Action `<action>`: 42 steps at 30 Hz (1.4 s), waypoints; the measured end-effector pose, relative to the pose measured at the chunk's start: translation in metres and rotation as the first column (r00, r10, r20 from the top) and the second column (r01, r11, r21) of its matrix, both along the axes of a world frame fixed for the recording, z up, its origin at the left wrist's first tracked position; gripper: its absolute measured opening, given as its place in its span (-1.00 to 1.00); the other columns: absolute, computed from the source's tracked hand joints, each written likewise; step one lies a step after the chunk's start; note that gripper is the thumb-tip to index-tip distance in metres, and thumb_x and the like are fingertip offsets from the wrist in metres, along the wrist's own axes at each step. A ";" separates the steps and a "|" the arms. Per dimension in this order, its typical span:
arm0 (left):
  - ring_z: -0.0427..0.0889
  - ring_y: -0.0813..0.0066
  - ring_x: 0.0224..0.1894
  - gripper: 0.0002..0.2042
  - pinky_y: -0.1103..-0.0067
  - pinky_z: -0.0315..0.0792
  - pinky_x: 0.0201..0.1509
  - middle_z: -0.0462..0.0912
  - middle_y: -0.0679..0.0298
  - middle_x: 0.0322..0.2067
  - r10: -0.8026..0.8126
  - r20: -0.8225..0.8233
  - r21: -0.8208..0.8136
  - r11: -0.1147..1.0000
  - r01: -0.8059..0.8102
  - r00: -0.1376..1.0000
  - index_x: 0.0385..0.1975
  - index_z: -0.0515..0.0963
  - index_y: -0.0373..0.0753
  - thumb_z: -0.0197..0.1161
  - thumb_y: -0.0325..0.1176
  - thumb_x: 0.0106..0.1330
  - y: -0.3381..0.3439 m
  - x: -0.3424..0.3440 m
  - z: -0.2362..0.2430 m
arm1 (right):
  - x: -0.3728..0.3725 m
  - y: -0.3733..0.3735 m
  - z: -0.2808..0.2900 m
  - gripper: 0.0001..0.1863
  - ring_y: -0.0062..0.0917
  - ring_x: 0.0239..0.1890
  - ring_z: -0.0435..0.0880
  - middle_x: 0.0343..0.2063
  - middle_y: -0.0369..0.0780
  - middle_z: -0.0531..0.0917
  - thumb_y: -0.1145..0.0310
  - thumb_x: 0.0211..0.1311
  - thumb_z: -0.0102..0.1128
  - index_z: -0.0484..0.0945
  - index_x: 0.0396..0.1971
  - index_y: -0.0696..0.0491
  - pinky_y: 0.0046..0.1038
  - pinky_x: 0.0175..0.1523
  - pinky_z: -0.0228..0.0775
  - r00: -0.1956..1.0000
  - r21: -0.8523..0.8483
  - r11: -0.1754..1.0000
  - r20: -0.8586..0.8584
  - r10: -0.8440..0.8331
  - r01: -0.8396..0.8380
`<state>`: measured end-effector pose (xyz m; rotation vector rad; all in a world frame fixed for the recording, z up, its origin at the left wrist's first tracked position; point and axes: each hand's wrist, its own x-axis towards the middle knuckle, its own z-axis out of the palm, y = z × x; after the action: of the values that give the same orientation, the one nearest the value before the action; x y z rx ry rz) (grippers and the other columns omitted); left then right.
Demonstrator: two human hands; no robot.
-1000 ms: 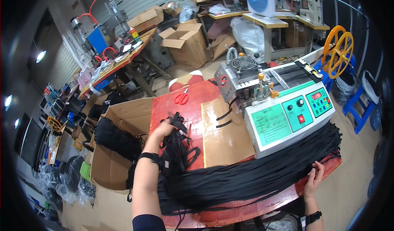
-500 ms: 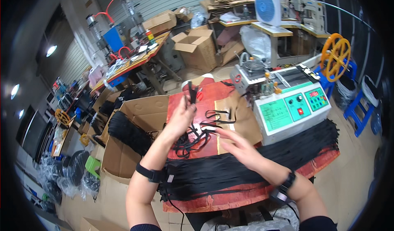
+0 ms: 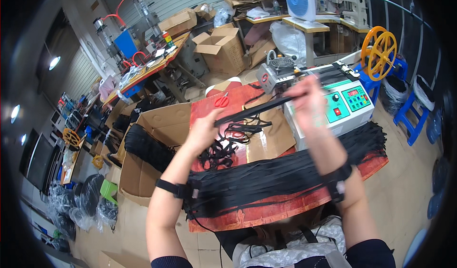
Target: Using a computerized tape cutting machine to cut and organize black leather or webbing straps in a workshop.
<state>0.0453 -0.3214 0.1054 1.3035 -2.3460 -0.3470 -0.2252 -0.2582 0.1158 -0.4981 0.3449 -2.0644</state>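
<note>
Over a red table (image 3: 257, 215), left hand (image 3: 203, 129) and two-o'clock right hand (image 3: 309, 101) are gripping probably light, limp black strips (image 3: 254, 110), best held endwise.

1. The middle of the scene is evenly bright; the far left and the right wall (image 3: 404, 34) fall off dim.
2. Lamps (image 3: 54, 62) at the left glare as white, burnt-out spots.
3. The right hand (image 3: 309, 104) is smeared by blur; the left hand (image 3: 203, 130) looks sharper.
4. Detail sinks into near-black on the heaped straps (image 3: 257, 182).
5. A red display (image 3: 352, 93) glows at the right.
6. Fisheye distortion tilts uprights, and a black rim swallows the corners.
</note>
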 end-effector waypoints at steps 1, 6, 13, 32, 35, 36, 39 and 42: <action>0.63 0.12 -0.26 -0.55 0.36 0.45 -0.19 0.63 0.04 -0.38 0.130 0.037 -0.092 0.988 -0.127 0.991 0.00 0.42 -0.07 0.18 -0.52 0.05 -0.009 0.070 -0.020 | 0.007 -0.013 -0.002 -0.69 -0.65 -0.66 0.29 -0.75 -0.38 0.26 0.21 0.37 -0.11 0.33 -0.58 -0.01 -0.48 -0.39 0.33 0.994 -0.074 0.993 0.053 0.100 -0.096; 0.60 0.08 -0.29 -0.75 0.32 0.45 -0.23 0.62 0.10 -0.39 0.280 0.056 -0.365 0.899 -0.241 0.958 -0.26 0.56 -0.11 0.15 -0.52 0.02 -0.040 0.137 -0.017 | -0.191 0.046 -0.008 -0.70 -0.69 -0.70 0.09 -0.75 -0.43 0.12 0.28 0.39 -0.19 0.30 -0.58 0.00 -0.56 -0.40 0.09 0.997 -0.073 0.996 0.053 -0.056 0.059; 0.56 0.17 -0.35 -0.74 0.38 0.36 -0.22 0.63 0.21 -0.44 0.334 0.348 -0.494 0.860 -0.132 0.876 -0.37 0.49 -0.17 0.18 -0.60 -0.11 0.006 0.181 0.011 | -0.333 0.105 -0.099 -0.72 -0.69 -0.72 0.08 -0.75 -0.43 0.12 0.29 0.37 -0.16 0.32 -0.57 0.02 -0.57 -0.42 0.10 0.976 0.170 0.970 0.095 -0.194 0.176; 0.52 0.14 -0.07 -0.53 0.40 0.40 0.04 0.54 0.08 -0.19 0.057 0.691 0.183 0.951 -0.250 0.721 -0.10 0.46 -0.21 0.36 -0.36 -0.10 0.077 0.221 -0.096 | -0.414 0.121 -0.248 -0.43 -0.52 0.00 0.43 -0.08 -0.20 0.50 0.14 0.03 0.27 0.36 0.03 0.07 -0.34 0.12 0.18 0.786 0.708 0.345 -0.580 -0.213 0.616; 0.45 0.14 0.03 -0.42 0.43 0.35 0.11 0.48 0.05 -0.03 0.056 0.550 0.247 0.942 -0.227 0.833 0.00 0.46 -0.23 0.43 -0.23 -0.10 0.062 0.192 -0.044 | -0.382 0.133 -0.228 -0.34 -0.36 0.25 0.24 0.18 -0.11 0.31 0.22 0.09 0.21 0.24 0.18 0.13 -0.33 0.28 0.02 0.567 0.555 0.122 -0.790 -0.233 0.823; 0.46 0.13 0.01 -0.46 0.43 0.35 0.10 0.49 0.04 -0.05 0.066 0.440 0.230 0.956 -0.184 0.895 -0.02 0.46 -0.28 0.40 -0.26 -0.06 0.044 0.182 -0.041 | -0.371 0.143 -0.224 -0.34 -0.33 0.29 0.16 0.23 -0.09 0.24 0.26 0.12 0.17 0.19 0.21 0.13 -0.34 0.31 -0.03 0.425 0.358 0.246 -0.844 -0.326 0.901; 0.46 0.16 0.03 -0.53 0.47 0.33 0.12 0.49 0.04 -0.05 0.103 0.275 0.078 0.989 -0.129 0.956 -0.04 0.45 -0.33 0.34 -0.38 -0.01 0.019 0.144 -0.027 | -0.274 0.161 -0.195 -0.58 -0.48 0.12 0.36 0.05 -0.20 0.42 0.41 0.22 0.06 0.33 0.08 0.12 -0.47 0.22 0.13 0.236 0.097 0.392 -0.916 -0.324 0.915; 0.41 0.14 0.09 -0.46 0.44 0.26 0.19 0.46 0.05 0.00 -0.007 0.180 0.085 0.996 -0.008 0.984 0.00 0.41 -0.34 0.35 -0.42 -0.07 0.043 0.105 -0.014 | -0.197 0.160 -0.194 -0.76 -0.68 -0.13 0.41 -0.19 -0.31 0.45 0.51 0.18 0.05 0.44 -0.12 0.10 -0.64 -0.04 0.30 0.481 0.257 0.555 -0.823 -0.304 0.791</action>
<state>0.1505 -0.2787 0.0910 1.4292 -2.5048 -0.3453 -0.4225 -0.0985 -0.0781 -0.8219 1.8735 -2.1083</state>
